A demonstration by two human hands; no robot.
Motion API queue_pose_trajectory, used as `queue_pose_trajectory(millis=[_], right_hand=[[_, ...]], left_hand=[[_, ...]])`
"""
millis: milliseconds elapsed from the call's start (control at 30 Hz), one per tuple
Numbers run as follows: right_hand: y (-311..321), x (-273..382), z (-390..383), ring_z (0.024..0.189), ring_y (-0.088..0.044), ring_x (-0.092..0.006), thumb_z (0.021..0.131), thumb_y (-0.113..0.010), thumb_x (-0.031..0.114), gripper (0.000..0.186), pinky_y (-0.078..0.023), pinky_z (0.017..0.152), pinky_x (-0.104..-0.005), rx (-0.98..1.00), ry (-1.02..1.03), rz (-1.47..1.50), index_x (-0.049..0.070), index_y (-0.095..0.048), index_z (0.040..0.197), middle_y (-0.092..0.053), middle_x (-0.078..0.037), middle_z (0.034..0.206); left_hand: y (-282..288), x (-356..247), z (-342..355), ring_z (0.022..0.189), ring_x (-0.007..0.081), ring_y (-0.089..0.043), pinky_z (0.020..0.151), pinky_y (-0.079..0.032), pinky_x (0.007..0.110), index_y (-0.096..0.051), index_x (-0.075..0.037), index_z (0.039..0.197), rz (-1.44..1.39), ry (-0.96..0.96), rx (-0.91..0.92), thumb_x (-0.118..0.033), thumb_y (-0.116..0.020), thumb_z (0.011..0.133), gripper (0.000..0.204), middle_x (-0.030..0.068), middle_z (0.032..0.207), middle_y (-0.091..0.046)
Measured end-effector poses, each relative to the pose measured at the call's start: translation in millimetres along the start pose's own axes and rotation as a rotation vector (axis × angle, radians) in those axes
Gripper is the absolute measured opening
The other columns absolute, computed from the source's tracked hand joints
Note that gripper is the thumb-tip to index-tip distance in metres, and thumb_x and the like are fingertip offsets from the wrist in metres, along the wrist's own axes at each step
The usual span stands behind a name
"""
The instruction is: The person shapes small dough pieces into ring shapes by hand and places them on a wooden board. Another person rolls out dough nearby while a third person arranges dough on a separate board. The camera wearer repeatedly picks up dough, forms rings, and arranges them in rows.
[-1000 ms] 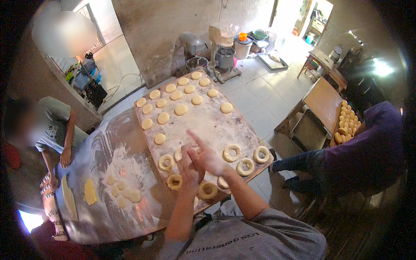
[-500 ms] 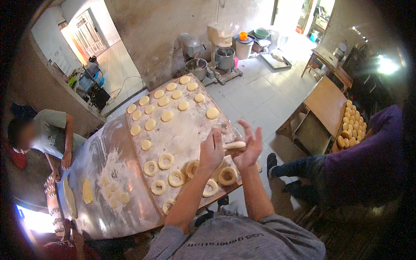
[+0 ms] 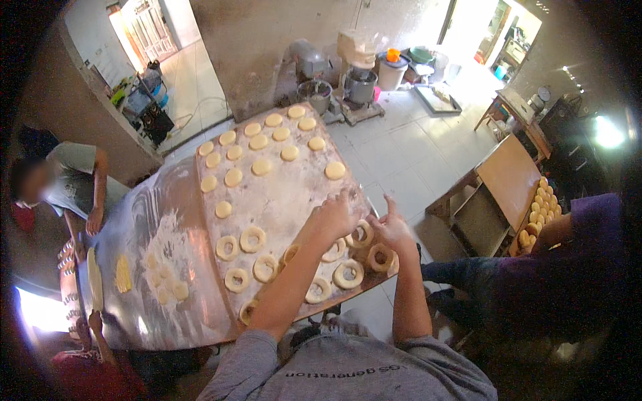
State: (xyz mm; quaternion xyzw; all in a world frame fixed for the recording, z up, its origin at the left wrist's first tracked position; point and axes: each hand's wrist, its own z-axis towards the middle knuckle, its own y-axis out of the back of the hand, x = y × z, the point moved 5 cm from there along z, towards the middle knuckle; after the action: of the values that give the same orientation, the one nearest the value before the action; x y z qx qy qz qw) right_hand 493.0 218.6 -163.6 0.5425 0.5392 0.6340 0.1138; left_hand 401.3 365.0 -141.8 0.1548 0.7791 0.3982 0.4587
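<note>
Pale dough rings (image 3: 337,275) are lying on the floured table (image 3: 294,190), one half disappearing under the left forearm (image 3: 287,287). The left hand (image 3: 339,212) is blurring, fingers curling, so whether it is gripping anything is impossible to say. The right hand (image 3: 394,228) is spreading its fingers, unclasped, just beside the nearest ring (image 3: 368,235). At lower left, a red-clad person (image 3: 100,375) is being cut off by the dark rim. Half a second earlier both hands were stretching dough between them; now that nearest ring is showing there.

Short-sleeved lettered shirt (image 3: 384,361), probably grey
</note>
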Motion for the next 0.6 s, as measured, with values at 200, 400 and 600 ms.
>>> queue_pose_trajectory(millis=[200,400,600], right_hand=[[-9,21,-12,0.098,-0.063,-0.0379,0.078,-0.069,0.040,0.084,-0.049,0.086,-0.0456,-0.138,0.079,-0.370,0.012,-0.029,0.147,-0.067,-0.022,0.100],[-16,53,75,0.096,-0.064,-0.0367,0.085,-0.062,0.036,0.050,-0.049,0.085,-0.0462,0.046,0.103,-0.023,0.005,-0.056,0.124,-0.067,-0.023,0.099],[-73,108,163,0.082,-0.065,-0.0388,0.085,-0.060,0.027,0.034,-0.052,0.070,-0.0476,-0.150,0.532,-0.318,-0.001,-0.061,0.104,-0.066,-0.023,0.089]], left_hand=[[4,-8,-15,0.117,0.0413,-0.054,0.098,-0.045,0.049,-0.032,-0.012,0.145,0.155,-0.080,0.155,-0.027,-0.065,0.083,0.071,0.0279,0.126,-0.053],[38,28,-41,0.114,0.0409,-0.055,0.095,-0.045,0.051,-0.030,-0.013,0.146,0.058,-0.059,0.078,-0.024,-0.061,0.085,0.069,0.0265,0.125,-0.053],[109,160,-133,0.098,0.0343,-0.063,0.085,-0.049,0.042,-0.046,-0.009,0.136,-0.369,0.087,-0.235,-0.024,-0.059,0.088,0.052,0.0220,0.105,-0.064]])
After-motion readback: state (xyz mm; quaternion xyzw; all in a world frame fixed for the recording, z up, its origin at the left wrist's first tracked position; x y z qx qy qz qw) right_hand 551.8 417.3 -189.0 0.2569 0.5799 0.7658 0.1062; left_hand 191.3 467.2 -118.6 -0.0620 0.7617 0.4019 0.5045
